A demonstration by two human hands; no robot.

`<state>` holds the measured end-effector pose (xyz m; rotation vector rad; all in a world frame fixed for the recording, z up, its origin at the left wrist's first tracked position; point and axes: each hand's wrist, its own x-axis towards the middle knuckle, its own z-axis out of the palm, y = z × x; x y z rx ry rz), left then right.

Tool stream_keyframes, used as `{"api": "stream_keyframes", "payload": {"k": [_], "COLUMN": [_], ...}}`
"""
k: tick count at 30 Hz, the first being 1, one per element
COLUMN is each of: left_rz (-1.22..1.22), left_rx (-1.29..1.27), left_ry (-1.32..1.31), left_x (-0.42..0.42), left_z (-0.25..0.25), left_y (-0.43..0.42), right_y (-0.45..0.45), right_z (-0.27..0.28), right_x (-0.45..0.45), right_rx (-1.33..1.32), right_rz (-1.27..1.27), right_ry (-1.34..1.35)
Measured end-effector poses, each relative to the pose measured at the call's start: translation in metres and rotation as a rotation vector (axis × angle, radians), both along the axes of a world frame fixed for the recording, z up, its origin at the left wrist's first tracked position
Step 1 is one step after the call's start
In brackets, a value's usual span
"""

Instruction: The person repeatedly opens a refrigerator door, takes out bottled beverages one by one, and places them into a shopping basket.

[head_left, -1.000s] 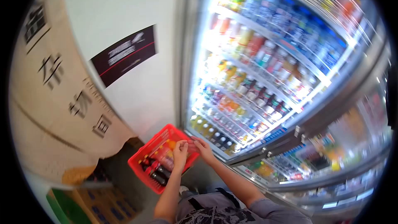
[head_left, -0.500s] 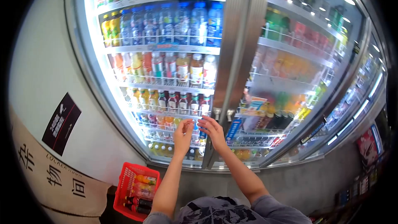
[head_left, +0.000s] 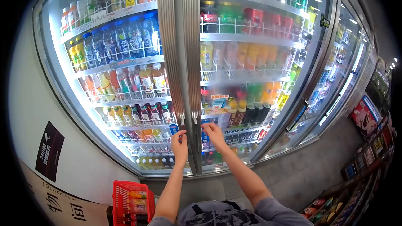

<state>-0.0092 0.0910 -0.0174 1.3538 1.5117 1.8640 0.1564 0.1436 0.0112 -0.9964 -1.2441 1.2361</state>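
My left hand is raised before the lower part of the left glass door, its fingers curled loosely with nothing in them, near a blue label. To its right, my right hand is held up beside the right door's handle side, fingers bent and apart, overlapping another blue label. Between the hands run the metal door frames of the drinks cooler. Both doors look closed. Behind the glass stand rows of bottles, among them blue-capped ones on the left and orange ones on the right.
A red basket with several bottles sits at the lower left, beside the white wall with a black sign. Grey floor runs along the coolers. A low rack of goods stands at the lower right.
The view has swung right from the basket and wall to the cooler doors. My hands, close together over the basket earlier, are now farther apart in front of the door frames.
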Motion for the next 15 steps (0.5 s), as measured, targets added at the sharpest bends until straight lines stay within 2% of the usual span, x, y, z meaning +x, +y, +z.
{"api": "stream_keyframes", "payload": {"k": [3, 5, 7, 10, 15], "left_rz": [-0.187, -0.263, -0.288, -0.335, -0.361], "left_rx": [-0.104, -0.138, -0.141, -0.172, -0.245], "left_ry": [-0.030, -0.078, -0.085, -0.125, -0.229], "left_x": [-0.011, -0.014, -0.018, -0.033, -0.069], "left_z": [-0.005, 0.002, 0.010, 0.000, -0.042], "left_y": [-0.009, -0.019, -0.034, -0.051, -0.092], "right_y": [0.003, -0.012, 0.000, 0.009, 0.002], "right_z": [-0.005, 0.019, 0.005, -0.009, -0.005], "right_x": [-0.023, -0.034, -0.050, -0.074, -0.087], "right_rx": [0.018, -0.082, 0.015, -0.118, -0.136], "right_rz": [0.022, -0.019, -0.107, -0.124, -0.205], "right_ry": [-0.059, -0.296, -0.282, 0.093, 0.190]}}
